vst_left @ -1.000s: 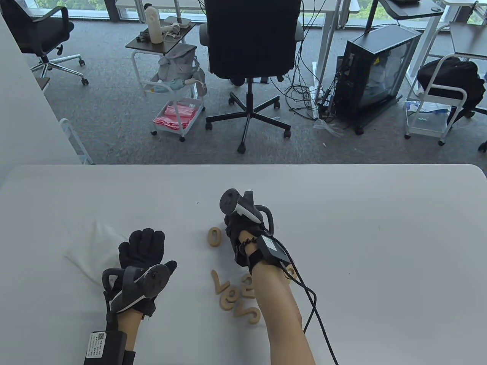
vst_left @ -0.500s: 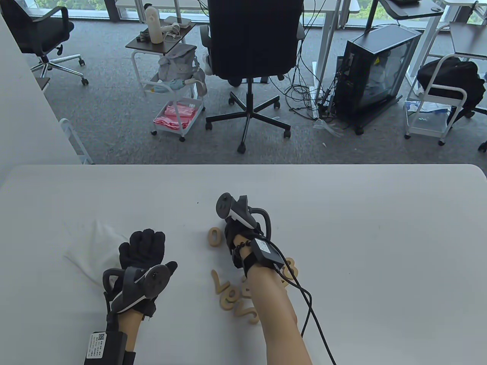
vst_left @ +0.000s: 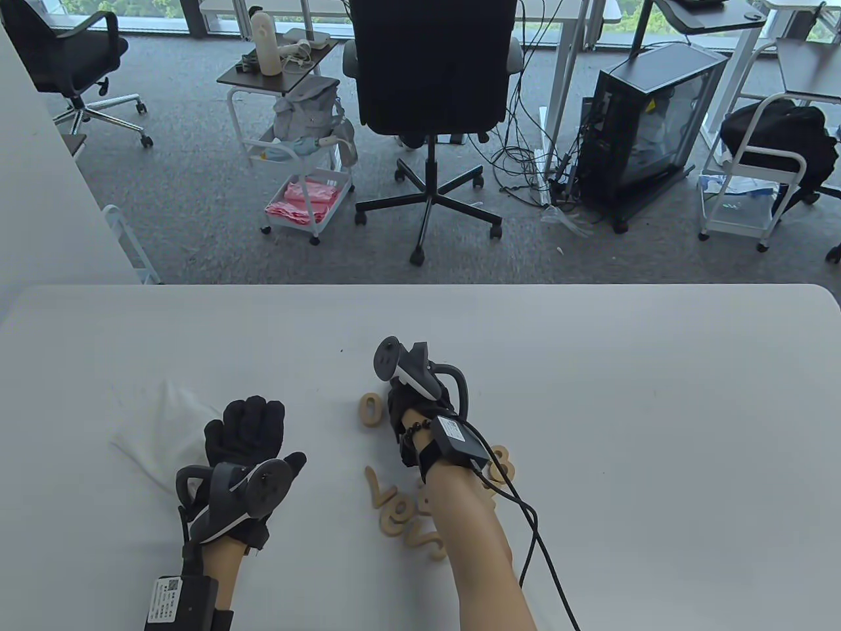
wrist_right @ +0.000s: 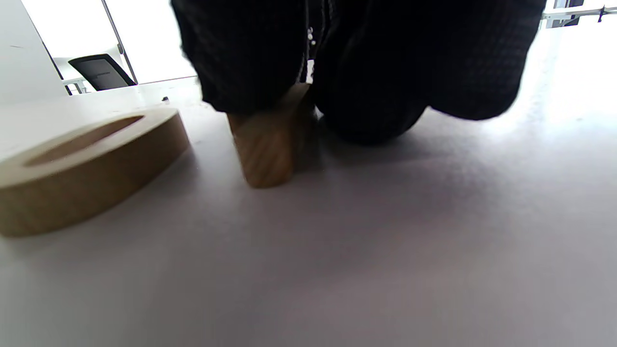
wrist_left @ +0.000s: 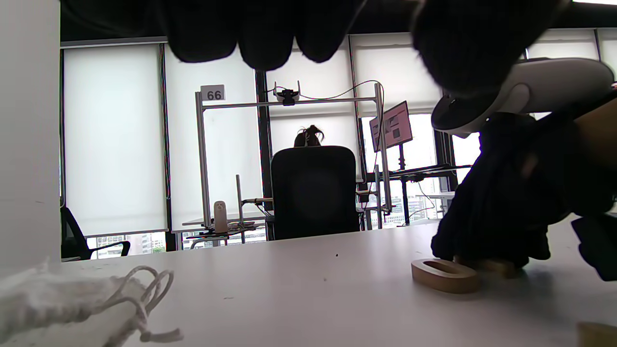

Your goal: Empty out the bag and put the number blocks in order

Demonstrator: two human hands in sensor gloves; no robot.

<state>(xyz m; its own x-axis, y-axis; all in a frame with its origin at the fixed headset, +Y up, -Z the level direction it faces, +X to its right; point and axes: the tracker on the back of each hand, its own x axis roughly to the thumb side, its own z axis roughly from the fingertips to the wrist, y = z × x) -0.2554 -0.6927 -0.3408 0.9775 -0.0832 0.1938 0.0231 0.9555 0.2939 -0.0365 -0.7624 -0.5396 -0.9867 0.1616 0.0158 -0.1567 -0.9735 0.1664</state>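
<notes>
The wooden 0 block (vst_left: 370, 410) lies flat on the white table (vst_left: 657, 394), and just right of it the right hand (vst_left: 420, 407) pinches a second block (wrist_right: 270, 144) down to the surface, probably to set it next in the row. The other number blocks (vst_left: 407, 516) wait in a loose heap nearer the person, partly under the forearm. The left hand (vst_left: 246, 440) lies relaxed and holds nothing, beside the emptied white bag (vst_left: 164, 427).

Both hands wore black knit sensor gloves, the left hand (vst_left: 246, 430) and right hand (vst_left: 410, 411) each topped by a grey-and-white tracker; a black cable (vst_left: 532, 526) trailed from the right wrist's box, beside a bead bracelet (vst_left: 416, 434).
</notes>
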